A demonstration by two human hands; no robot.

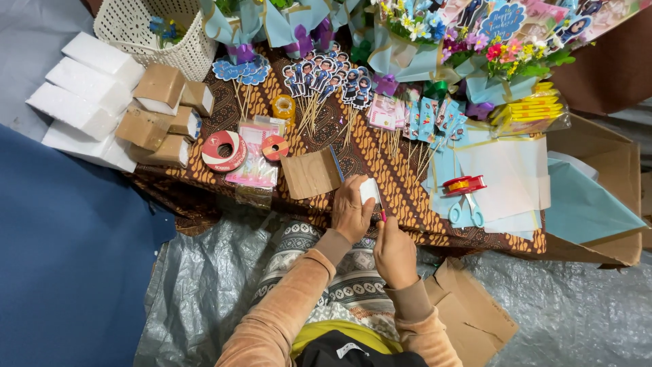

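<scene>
At twelve o'clock, paper-wrapped flower bouquets point(435, 34) crowd the bench point(380, 156). A white basket point(146, 30) sits at eleven, white foam blocks point(85, 95) at ten, blue scissors point(467, 211) at three, and a red tape roll point(224, 151) near centre.

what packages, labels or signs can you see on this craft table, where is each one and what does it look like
Brown paper-wrapped blocks: table's left end, boxy, tan, some showing white ends.
Clear pink packet: beside the red tape roll, flat, glossy.
Blue scalloped sign: top right among the bouquets, on a stick.
Yellow packets: right side, stacked, in clear wrap.
Left hand holds a small white piece; right hand a thin pink-tipped tool.
</scene>
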